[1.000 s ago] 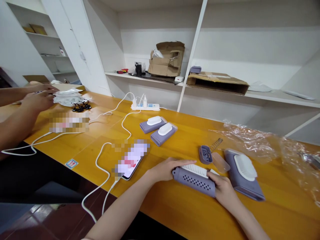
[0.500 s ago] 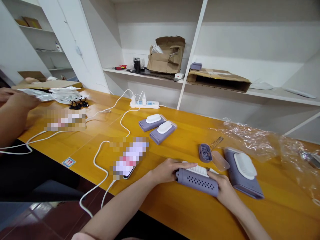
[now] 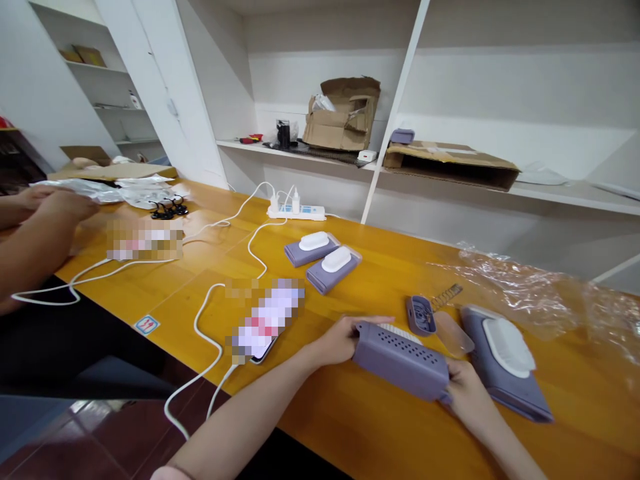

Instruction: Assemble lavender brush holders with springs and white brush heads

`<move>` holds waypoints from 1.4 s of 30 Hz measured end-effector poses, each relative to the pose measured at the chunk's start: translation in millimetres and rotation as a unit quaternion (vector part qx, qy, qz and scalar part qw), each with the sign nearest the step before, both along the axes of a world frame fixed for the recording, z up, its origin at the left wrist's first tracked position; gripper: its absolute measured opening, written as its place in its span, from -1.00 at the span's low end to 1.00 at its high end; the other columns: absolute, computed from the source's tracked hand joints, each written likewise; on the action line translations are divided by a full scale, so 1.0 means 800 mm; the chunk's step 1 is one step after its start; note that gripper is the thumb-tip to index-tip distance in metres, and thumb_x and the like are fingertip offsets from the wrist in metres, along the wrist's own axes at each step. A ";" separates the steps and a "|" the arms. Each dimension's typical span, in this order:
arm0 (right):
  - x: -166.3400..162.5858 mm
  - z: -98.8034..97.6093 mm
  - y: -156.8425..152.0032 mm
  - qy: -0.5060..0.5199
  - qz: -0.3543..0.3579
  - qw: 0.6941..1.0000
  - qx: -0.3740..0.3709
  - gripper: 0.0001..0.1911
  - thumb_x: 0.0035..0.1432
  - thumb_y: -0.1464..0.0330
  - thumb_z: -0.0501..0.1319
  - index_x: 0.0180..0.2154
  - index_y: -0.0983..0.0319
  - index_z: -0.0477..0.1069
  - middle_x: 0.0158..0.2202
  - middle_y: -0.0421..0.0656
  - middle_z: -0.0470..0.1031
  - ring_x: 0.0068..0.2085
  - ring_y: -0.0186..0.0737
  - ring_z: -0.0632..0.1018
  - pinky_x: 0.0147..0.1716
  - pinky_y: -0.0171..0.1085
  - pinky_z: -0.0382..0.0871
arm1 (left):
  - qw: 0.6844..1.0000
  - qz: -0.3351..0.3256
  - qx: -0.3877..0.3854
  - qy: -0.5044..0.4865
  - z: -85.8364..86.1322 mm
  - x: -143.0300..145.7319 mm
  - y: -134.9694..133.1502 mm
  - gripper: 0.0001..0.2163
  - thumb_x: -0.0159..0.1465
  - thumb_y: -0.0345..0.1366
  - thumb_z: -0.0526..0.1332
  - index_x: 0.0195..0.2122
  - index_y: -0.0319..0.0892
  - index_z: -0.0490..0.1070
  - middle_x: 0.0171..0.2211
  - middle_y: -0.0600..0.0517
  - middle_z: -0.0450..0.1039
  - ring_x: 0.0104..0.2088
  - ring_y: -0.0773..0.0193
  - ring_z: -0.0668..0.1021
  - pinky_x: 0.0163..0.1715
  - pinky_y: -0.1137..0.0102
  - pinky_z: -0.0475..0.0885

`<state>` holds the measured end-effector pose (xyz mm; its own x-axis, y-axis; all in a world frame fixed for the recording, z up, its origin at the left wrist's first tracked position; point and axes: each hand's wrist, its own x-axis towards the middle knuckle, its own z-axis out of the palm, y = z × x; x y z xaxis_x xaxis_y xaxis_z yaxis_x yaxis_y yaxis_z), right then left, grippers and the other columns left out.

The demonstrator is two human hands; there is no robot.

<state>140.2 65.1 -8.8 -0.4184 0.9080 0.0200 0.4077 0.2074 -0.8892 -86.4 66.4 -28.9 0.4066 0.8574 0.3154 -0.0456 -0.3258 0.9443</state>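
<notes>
A purple plastic case [image 3: 400,370] with rows of small holes along one side is held above the table between my two hands. My left hand [image 3: 340,341] grips its left end, fingers reaching behind. A ribbed white piece [image 3: 403,331] shows along the far top edge. My right hand [image 3: 467,393] closes on the right end, where a small purple part sticks out by the fingers. Just beyond lie a small purple box [image 3: 421,316] with parts inside, a metal spring [image 3: 448,297] and a clear cover [image 3: 455,333]. Right of my right hand lies a purple case with a white brush-like top [image 3: 505,353].
Two similar purple cases [image 3: 333,270] lie farther back. A phone [image 3: 270,323] with a charging cable [image 3: 200,327] is left of my hands; a power strip [image 3: 300,212] stands behind. Clear plastic film [image 3: 520,277] covers the right rear. Another person's hands [image 3: 60,203] work at far left.
The case in my hands has tipped, so its perforated side faces more upward and less of the white piece shows. My right hand has shifted lower around its end. The view has swung slightly left.
</notes>
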 end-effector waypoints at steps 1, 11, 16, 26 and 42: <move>0.000 -0.001 0.000 0.004 0.003 1.000 0.000 -0.78 -0.11 0.33 0.16 -0.70 0.24 0.40 -0.69 -0.21 0.38 -0.59 -0.27 0.39 -0.55 -0.32 0.34 | 1.000 0.004 -0.014 -0.005 0.001 0.001 0.000 -0.55 0.12 -0.50 0.13 0.07 -0.19 0.32 0.08 -0.04 0.34 0.06 0.12 0.41 0.06 0.27 0.28; 0.005 -0.032 -0.007 0.007 -0.046 0.997 -0.059 -0.83 -0.19 0.37 0.08 -0.73 0.22 0.28 -0.81 -0.31 0.10 -0.77 -0.44 0.10 -0.81 -0.42 0.02 | 0.999 -0.002 0.028 0.018 0.007 0.001 -0.001 -0.60 0.07 -0.48 0.19 -0.02 -0.21 0.42 -0.05 -0.08 0.46 -0.05 0.13 0.48 -0.01 0.30 0.33; -0.009 -0.022 -0.009 0.015 -0.012 1.000 0.016 -0.87 -0.20 0.41 0.11 -0.63 0.23 0.42 -0.73 -0.22 0.34 -0.62 -0.24 0.40 -0.58 -0.30 0.35 | 0.998 -0.035 0.045 0.021 -0.001 0.000 0.000 -0.57 0.10 -0.37 0.22 0.04 -0.27 0.35 -0.05 -0.16 0.45 -0.05 0.13 0.48 -0.03 0.31 0.34; -0.012 -0.029 -0.016 -0.012 -0.037 0.997 0.071 -0.81 -0.19 0.44 0.05 -0.56 0.19 0.45 -0.79 -0.26 0.27 -0.74 -0.28 0.29 -0.70 -0.34 0.27 | 0.994 -0.107 0.006 0.010 0.005 -0.005 0.001 -0.64 0.13 -0.32 0.20 -0.02 -0.21 0.41 -0.02 -0.13 0.43 -0.01 0.12 0.47 0.00 0.29 0.32; -0.018 -0.035 -0.022 0.115 -0.134 0.984 -0.014 -0.87 -0.15 0.39 0.04 -0.66 0.20 0.15 -0.76 -0.36 0.09 -0.77 -0.46 0.17 -0.81 -0.44 0.05 | 0.963 0.191 0.016 0.191 -0.010 -0.003 -0.003 -0.85 -0.02 -0.50 0.11 -0.40 -0.23 0.37 -0.52 0.07 0.41 -0.46 0.29 0.47 -0.47 0.48 0.27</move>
<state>125.7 47.3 -37.1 -0.1513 0.9867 0.0598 0.2325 0.0944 -0.9680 -89.0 64.0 -37.1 0.1548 0.9596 0.2348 0.4314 -0.2795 0.8578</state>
